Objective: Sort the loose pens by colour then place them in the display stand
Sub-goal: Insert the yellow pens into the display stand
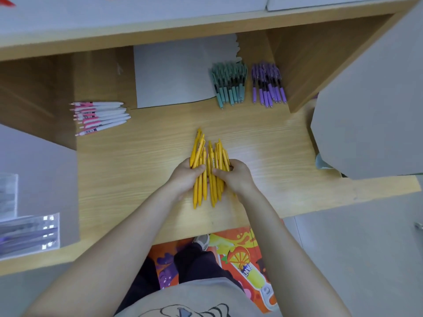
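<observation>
Both hands grip the yellow pens [209, 170] at desk centre, left hand [186, 176] and right hand [234, 175] curled round either side. The bunch's long axis runs twelve to six; neither hand is nearer.
</observation>
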Demonstrator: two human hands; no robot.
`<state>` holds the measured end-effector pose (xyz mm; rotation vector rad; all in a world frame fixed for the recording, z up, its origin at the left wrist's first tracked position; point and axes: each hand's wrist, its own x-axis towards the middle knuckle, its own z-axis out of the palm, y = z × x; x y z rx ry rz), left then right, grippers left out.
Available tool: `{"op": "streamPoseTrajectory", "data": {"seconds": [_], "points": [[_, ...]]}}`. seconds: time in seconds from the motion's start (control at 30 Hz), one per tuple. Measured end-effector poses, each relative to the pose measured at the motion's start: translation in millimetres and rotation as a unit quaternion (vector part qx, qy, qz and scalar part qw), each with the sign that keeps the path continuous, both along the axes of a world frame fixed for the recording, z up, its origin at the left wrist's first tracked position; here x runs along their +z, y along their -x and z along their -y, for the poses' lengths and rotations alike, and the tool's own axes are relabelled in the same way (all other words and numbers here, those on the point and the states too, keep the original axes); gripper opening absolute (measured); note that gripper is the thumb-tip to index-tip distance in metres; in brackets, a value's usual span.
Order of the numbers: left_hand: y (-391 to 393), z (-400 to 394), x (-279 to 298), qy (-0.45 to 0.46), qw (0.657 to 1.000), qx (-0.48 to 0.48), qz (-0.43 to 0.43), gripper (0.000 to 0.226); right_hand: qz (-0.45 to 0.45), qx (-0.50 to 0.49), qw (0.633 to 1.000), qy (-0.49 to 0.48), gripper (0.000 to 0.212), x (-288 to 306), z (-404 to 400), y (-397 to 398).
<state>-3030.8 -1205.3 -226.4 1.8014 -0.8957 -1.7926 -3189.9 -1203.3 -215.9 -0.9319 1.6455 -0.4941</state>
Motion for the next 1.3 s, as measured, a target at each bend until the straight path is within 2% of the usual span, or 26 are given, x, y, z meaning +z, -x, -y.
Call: {"op": "streamPoseTrajectory", "data": {"seconds": [0.17, 0.37, 0.47, 0.63, 0.7, 0.77, 0.83, 0.97, 1.1, 1.3], "points": [[-15.0, -11.0, 6.9, 0.010, 0.998, 0.055, 0.034, 0.014, -0.008, -0.017, 1.000, 0.003, 0.010, 0.5, -6.4, -2.0], [-28.8, -20.5, 9.2, -0.011, 0.996, 0.084, 0.027, 0.002, 0.067, -0.062, 0.996, 0.025, 0.009, 13.0, -18.9, -1.6], [-39.5, -28.9, 13.6, -0.049, 0.992, 0.109, -0.032, 0.009, 0.134, -0.052, 0.990, 0.004, 0.010, 22.9, -26.7, -10.1], [-54.1, -49.5, 31.0, -0.106, 0.958, 0.145, -0.225, 0.022, 0.176, -0.011, 0.984, -0.010, 0.011, 27.1, -37.3, -42.9], [-56.3, -55.0, 34.2, -0.119, 0.952, 0.131, -0.249, 0.030, 0.148, 0.009, 0.989, -0.015, 0.017, 25.3, -41.5, -59.8], [-58.3, -59.2, 34.8, -0.120, 0.951, 0.127, -0.255, 0.034, 0.101, 0.028, 0.994, -0.022, 0.040, 23.9, -45.5, -74.3], [-60.7, -63.3, 34.9, -0.119, 0.947, 0.140, -0.263, 0.037, 0.046, 0.058, 0.997, -0.002, 0.050, 23.1, -49.4, -85.4], [-68.6, -68.1, 32.7, -0.113, 0.939, 0.153, -0.287, 0.046, -0.054, 0.140, 0.984, 0.100, 0.026, 25.9, -52.0, -96.3], [-79.3, -71.0, 31.1, -0.095, 0.940, 0.171, -0.279, 0.050, -0.060, 0.250, 0.958, 0.128, 0.023, 30.2, -51.7, -100.2], [-92.9, -75.9, 35.2, -0.054, 0.952, 0.159, -0.256, 0.040, -0.005, 0.163, 0.983, 0.084, 0.021, 36.3, -49.4, -109.1]]}}
